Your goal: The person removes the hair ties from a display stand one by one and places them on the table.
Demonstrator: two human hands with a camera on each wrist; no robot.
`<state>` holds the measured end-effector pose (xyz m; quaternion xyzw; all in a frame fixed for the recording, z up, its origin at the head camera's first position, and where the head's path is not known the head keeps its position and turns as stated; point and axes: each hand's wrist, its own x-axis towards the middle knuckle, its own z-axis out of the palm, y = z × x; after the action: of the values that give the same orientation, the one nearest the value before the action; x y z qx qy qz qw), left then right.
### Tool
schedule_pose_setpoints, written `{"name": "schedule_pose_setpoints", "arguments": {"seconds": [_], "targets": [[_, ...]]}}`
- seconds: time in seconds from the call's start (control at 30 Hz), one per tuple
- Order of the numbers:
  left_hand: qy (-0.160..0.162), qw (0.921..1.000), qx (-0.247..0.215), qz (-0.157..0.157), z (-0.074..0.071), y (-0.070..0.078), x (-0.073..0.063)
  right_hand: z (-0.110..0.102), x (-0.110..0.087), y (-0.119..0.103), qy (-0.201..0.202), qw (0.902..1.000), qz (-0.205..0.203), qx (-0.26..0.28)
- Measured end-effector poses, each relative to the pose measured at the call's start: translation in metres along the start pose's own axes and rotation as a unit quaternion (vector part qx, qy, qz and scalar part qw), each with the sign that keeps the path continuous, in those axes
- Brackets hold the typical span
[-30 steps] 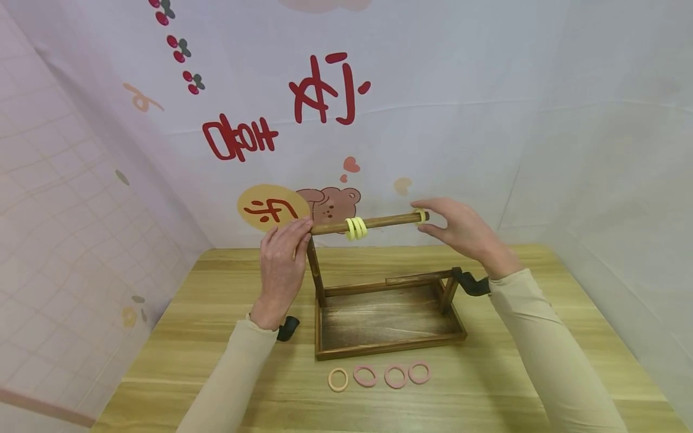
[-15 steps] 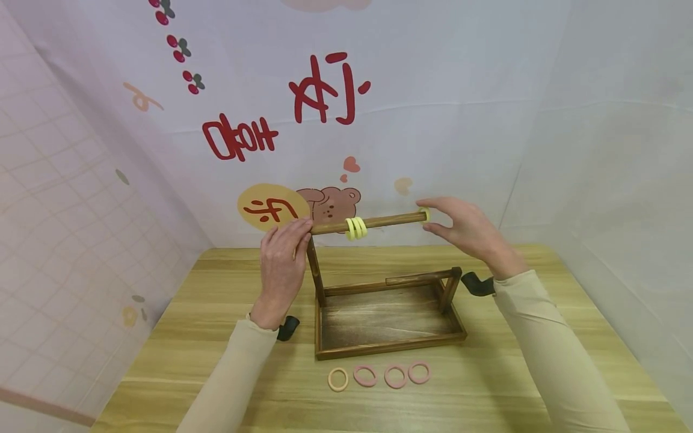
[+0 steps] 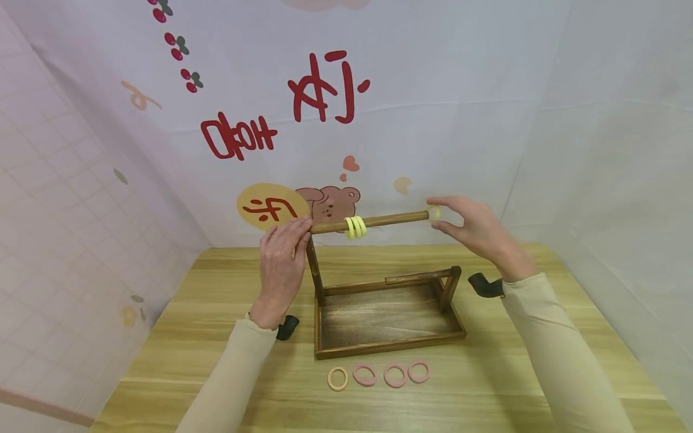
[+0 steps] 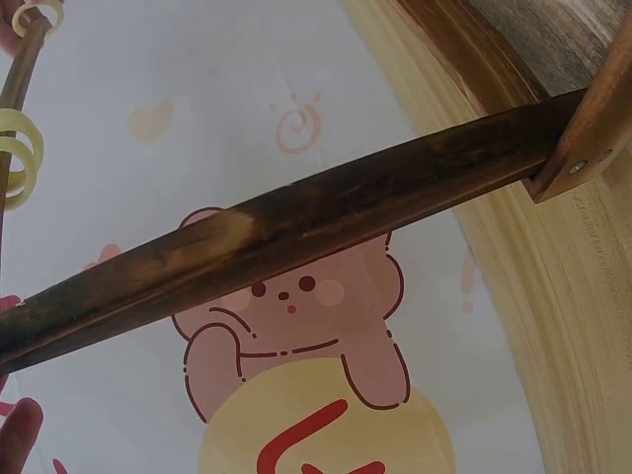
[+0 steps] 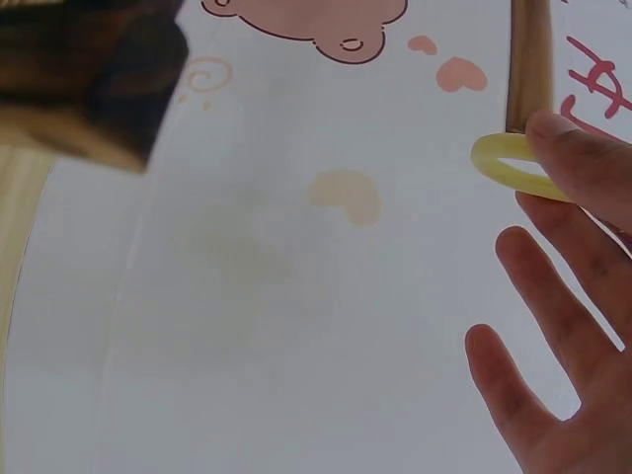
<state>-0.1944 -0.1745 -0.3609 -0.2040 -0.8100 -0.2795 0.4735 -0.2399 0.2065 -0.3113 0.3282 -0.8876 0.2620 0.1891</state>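
A dark wooden stand (image 3: 390, 349) has a tall post on its left that bears a long horizontal rod (image 3: 392, 220). Three yellow rings (image 3: 355, 228) hang around the rod left of its middle. My left hand (image 3: 283, 264) grips the rod's left end where it meets the post; in the left wrist view only a fingertip of it shows at the lower left. With thumb and fingers my right hand (image 3: 471, 228) pinches another yellow ring (image 5: 504, 166), right at the rod's free end. The right wrist view shows this ring just off the tip of the rod (image 5: 530, 69).
On the table (image 3: 216, 361), in front of the stand, lie one orange ring (image 3: 338, 379) and three pink rings (image 3: 395, 376) in a row. A shorter arm (image 3: 419, 277) on a low post stands at the stand's right. Behind the table hangs a printed white cloth (image 3: 444, 120).
My right hand has moved to the right, drawing the pinched yellow ring from around the rod's end to just off its tip. The left hand and the other rings stay in place.
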Motion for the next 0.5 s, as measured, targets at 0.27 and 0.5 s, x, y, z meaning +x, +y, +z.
{"name": "schedule_pose_setpoints", "arguments": {"seconds": [0.27, 0.5], "targets": [[0.002, 0.9999, -0.013, 0.009, 0.0, -0.004, 0.0, -0.011, -0.025, -0.008, 0.043, 0.9988, 0.01, 0.02], [-0.002, 0.9995, -0.031, 0.01, 0.0, -0.007, 0.002, -0.019, -0.048, -0.023, 0.07, 0.9961, 0.029, 0.046]]}}
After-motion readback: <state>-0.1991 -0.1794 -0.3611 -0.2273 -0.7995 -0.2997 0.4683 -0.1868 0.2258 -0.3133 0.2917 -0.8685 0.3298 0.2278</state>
